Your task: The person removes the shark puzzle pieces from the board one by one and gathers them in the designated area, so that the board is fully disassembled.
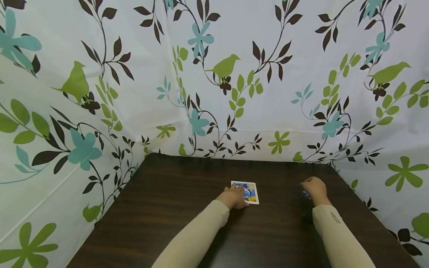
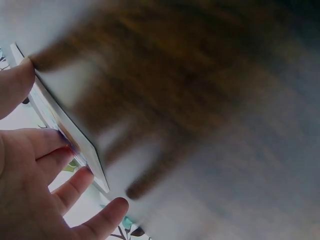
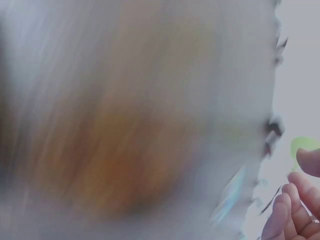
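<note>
A square picture board [image 1: 253, 193] with a white border and a blue and yellow picture lies on the dark table. My left hand [image 1: 233, 196] rests over its near left part. In the left wrist view, the thumb [image 2: 17, 85] meets one edge of the board [image 2: 87, 145] and relaxed, spread fingers touch its face. Further right, my right hand [image 1: 315, 190] has its fingers bent toward the thumb. It pinches a small, thin blue-patterned piece [image 1: 306, 194], mostly covered by the hand. A blurred pale blue streak [image 3: 230, 197] shows beside the curled fingers [image 3: 295, 205] in the right wrist view.
The glossy dark table [image 1: 161, 208] mirrors the hands. A white curtain [image 1: 151, 93] with birds, leaves and flowers stands behind the table's far edge and along both sides.
</note>
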The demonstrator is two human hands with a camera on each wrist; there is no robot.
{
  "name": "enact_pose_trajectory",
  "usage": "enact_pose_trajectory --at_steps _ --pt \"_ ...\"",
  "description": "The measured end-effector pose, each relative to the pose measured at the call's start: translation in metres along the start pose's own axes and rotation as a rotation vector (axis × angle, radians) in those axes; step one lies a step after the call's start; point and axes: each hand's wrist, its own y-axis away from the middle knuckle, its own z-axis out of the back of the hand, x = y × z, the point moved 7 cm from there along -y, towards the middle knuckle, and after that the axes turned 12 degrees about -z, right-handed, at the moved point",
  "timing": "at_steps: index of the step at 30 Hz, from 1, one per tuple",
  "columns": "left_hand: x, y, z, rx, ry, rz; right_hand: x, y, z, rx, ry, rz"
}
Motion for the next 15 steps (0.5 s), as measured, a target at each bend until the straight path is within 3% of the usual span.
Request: enact_pose_trajectory --at_steps 6,11,15 --pt "0.001 -0.001 0.0 0.0 -0.016 -0.01 0.068 0.019 -0.02 -0.009 -0.074 0.111" --pt "0.002 -0.004 -0.003 0.002 -0.006 -0.001 0.117 0.041 -0.062 0.05 -0.07 0.188" --pt "0.003 -0.005 -0.007 0.007 -0.005 -0.005 0.139 0.057 -0.095 0.128 -0.047 0.213"
